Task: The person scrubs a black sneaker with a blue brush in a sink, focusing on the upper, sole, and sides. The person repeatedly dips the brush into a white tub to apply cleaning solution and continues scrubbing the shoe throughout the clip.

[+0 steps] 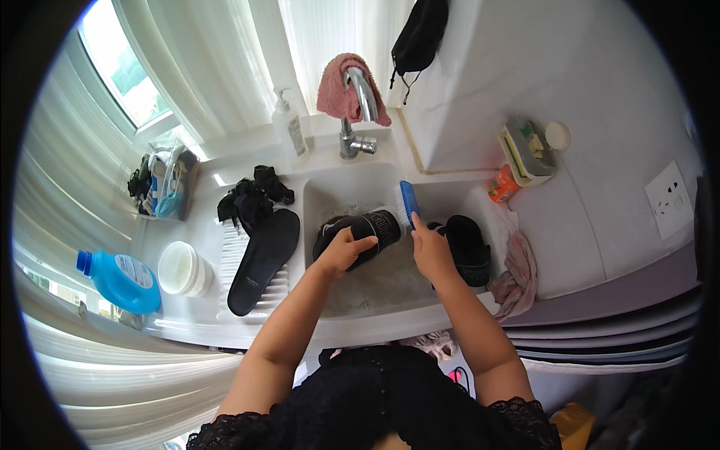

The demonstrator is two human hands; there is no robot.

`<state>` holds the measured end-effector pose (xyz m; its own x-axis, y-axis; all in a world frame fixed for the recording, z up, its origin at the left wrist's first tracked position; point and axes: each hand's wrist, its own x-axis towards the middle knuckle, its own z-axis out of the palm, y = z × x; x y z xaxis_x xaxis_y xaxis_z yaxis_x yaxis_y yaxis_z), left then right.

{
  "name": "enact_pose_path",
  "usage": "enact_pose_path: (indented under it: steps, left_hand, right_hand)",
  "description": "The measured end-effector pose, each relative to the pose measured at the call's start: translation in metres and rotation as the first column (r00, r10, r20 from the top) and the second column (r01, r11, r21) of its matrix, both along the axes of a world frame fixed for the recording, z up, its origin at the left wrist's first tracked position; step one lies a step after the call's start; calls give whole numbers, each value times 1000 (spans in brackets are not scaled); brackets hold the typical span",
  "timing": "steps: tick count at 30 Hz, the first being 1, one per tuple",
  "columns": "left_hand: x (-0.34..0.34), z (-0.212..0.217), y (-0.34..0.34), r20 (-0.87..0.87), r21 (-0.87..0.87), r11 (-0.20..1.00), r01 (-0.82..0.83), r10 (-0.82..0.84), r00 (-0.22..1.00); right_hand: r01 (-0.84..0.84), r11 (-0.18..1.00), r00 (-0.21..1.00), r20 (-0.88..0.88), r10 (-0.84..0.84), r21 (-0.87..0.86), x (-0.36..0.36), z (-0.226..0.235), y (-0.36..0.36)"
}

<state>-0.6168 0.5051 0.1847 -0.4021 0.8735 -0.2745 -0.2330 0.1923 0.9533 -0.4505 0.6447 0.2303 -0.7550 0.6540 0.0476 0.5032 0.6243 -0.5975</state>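
Over the white sink basin [352,184], my left hand [343,253] is closed around a black shoe [361,234] with pale lettering on its strap. My right hand [433,251] grips a blue scrub brush [409,201], its white bristles turned toward the shoe's right end. Whether the bristles touch the shoe I cannot tell. A second black shoe [466,247] sits at the right side of the basin, just beyond my right hand. Murky water with dark specks lies in the bottom of the basin.
Left of the basin, a black insole [264,262] and black laces [253,199] lie on the ridged washboard. Farther left stand a white tub [184,268] and a blue detergent bottle [124,281]. A pink cloth [343,86] drapes the faucet [363,97]; a pump bottle [289,127] stands behind.
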Motion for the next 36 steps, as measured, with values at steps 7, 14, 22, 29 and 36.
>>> enact_pose_path:
  steps: [7,14,22,29,36]
  left_hand:
    - [16,-31,-24,-135,-60,998,6,-14,991]
    - [39,-51,-31,-247,-53,962,-266,246,937]
    - [40,-62,-28,-228,-18,903,-430,415,881]
    - [44,-55,-27,-264,53,900,-433,430,863]
    - [45,-56,-29,-218,43,906,-421,420,881]
  right_hand:
    - [-47,981,971,224,89,-189,16,-75,8]
    - [-213,943,732,597,328,-256,-1,-161,42]
    - [-196,966,968,126,218,-170,29,19,-18]
    - [-296,952,914,265,306,-77,34,8,-60]
    - [-156,987,967,203,157,-22,25,0,-29]
